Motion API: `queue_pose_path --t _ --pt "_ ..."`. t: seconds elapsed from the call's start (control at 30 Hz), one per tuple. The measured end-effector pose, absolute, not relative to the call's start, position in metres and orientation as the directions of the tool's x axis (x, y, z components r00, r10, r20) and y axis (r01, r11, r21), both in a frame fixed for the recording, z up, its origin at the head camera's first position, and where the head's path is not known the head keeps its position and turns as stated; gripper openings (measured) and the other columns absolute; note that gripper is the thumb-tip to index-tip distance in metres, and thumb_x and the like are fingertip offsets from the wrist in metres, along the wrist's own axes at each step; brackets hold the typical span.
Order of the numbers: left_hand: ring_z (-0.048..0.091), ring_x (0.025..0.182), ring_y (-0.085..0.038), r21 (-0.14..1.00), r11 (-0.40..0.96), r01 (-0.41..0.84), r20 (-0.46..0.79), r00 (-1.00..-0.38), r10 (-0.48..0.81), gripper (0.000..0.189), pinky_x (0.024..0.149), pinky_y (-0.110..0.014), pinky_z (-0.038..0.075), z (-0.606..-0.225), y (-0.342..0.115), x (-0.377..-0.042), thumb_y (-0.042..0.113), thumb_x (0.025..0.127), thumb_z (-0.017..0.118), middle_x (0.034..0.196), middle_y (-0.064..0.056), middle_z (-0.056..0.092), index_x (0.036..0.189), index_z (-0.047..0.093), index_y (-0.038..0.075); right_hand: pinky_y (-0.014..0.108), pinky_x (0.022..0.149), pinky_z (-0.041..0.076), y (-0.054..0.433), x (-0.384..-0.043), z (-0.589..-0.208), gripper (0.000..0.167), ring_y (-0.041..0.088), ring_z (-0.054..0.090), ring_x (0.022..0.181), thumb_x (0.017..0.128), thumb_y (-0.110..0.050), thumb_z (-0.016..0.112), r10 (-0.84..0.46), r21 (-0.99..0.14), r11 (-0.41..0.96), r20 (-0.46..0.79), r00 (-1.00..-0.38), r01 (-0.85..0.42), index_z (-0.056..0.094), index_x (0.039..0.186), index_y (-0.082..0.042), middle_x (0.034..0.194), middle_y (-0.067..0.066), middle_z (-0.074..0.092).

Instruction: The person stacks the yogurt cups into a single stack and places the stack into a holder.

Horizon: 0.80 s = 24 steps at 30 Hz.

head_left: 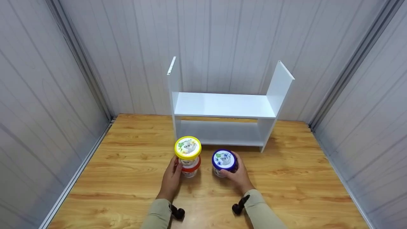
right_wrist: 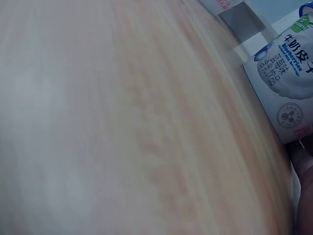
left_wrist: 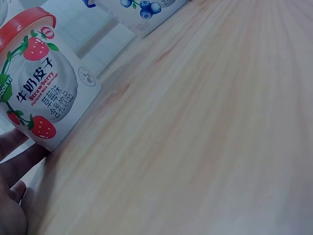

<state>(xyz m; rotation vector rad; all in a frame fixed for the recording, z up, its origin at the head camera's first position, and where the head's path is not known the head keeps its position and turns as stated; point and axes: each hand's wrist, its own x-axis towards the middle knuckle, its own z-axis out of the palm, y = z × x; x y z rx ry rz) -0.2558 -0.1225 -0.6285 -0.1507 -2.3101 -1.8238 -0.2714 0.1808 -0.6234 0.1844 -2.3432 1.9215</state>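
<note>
Two printed paper cups stand stacked in front of the shelf in the head view. The yellow-lidded cup (head_left: 188, 148) is on top of the red-lidded strawberry milk drink cup (head_left: 189, 171). My left hand (head_left: 170, 179) grips the stack from its left side, thumb toward me; in the left wrist view, fingers (left_wrist: 24, 161) lie at the base of the strawberry cup (left_wrist: 46, 83). To the right, the blue-lidded blueberry milk drink cup (head_left: 224, 159) sits upright on the table. My right hand (head_left: 240, 176) holds it from the right, its far fingers partly hidden.
A white two-tier shelf (head_left: 222, 105) with tall side panels stands behind the cups, close to the back wall (head_left: 206, 41). The wood-grain table (head_left: 133, 190) is bordered by panelled walls on the left and right. Black wrist cameras (head_left: 178, 213) hang at the sleeves.
</note>
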Motion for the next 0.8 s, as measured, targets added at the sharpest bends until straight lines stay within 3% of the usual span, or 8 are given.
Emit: queue_pose_path --t 0.3,0.53,0.8 --pt "0.051 0.132 -0.029 0.954 0.223 0.199 0.212 -0.977 -0.035 0.058 0.111 -0.055 0.038 -0.628 -0.12 -0.256 0.044 0.106 0.047 0.151 -0.007 0.049 0.159 0.034 0.023 0.058 0.116 0.031 0.185 -0.272 -0.618 0.102 0.038 0.037 0.143 0.071 -0.03 0.094 -0.008 -0.973 0.211 0.099 -0.995 -0.098 0.036 0.155 -0.018 0.154 0.016 0.041" --pt "0.051 0.133 -0.028 0.962 0.218 0.167 0.184 -0.981 -0.061 0.058 0.111 -0.055 0.039 -0.631 -0.122 -0.252 0.052 0.104 0.047 0.151 -0.003 0.049 0.157 0.035 0.032 0.056 0.114 0.034 0.179 -0.278 -0.616 0.1 0.038 0.043 0.138 0.07 -0.027 0.095 -0.036 -0.965 0.223 0.133 -0.991 -0.137 0.04 0.153 -0.015 0.149 0.018 0.046" --pt "0.051 0.133 -0.029 0.956 0.23 0.181 0.199 -0.979 -0.054 0.057 0.111 -0.055 0.038 -0.631 -0.122 -0.254 0.048 0.106 0.047 0.151 -0.006 0.049 0.157 0.035 0.027 0.057 0.115 0.032 0.175 -0.28 -0.607 0.098 0.038 0.043 0.138 0.072 -0.026 0.094 -0.069 -0.963 0.209 0.158 -0.985 -0.169 0.04 0.153 -0.014 0.147 0.018 0.048"
